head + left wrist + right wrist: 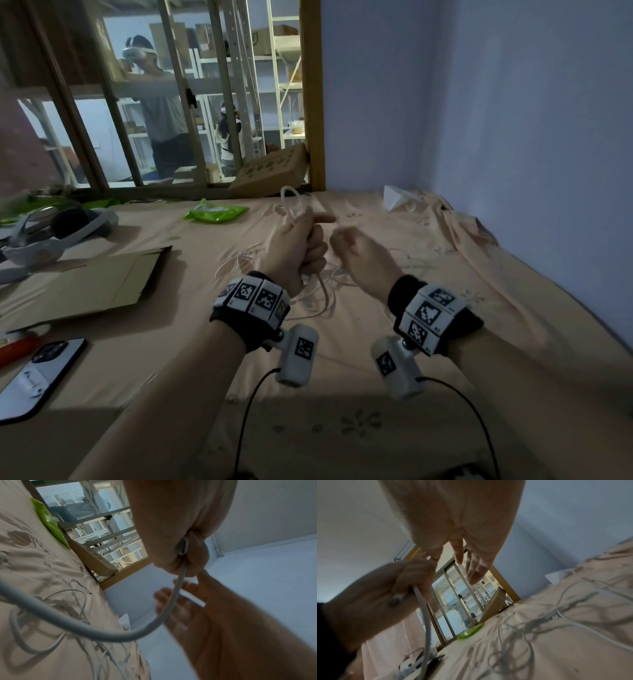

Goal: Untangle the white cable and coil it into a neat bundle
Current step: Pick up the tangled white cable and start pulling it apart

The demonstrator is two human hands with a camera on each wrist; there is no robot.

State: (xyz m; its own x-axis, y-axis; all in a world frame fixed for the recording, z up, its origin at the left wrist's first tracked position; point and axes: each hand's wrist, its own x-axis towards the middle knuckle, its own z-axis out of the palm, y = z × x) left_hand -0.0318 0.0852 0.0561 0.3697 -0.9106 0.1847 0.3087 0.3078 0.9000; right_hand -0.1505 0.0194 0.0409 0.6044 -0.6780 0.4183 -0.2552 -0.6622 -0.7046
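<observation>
The white cable (291, 205) sticks up as a small bunch of loops from my left hand (301, 240), which grips it in a fist above the peach bedsheet (479, 308). From under the fist a strand (109, 635) hangs down to loose tangled cable (527, 642) lying on the sheet. My right hand (356, 253) hovers just right of the left hand, nearly touching it. In the right wrist view its fingers (476, 572) are fairly straight. A short white stretch (192, 599) crosses them in the left wrist view. The palm side of the grip is hidden in the head view.
A green packet (215, 212), a flat cardboard sheet (102, 284), a phone (44, 373) and a headset (61, 226) lie to the left. A cardboard box (270, 171) leans at the window. White paper (397, 198) lies near the far corner. Walls bound the bed behind and on the right.
</observation>
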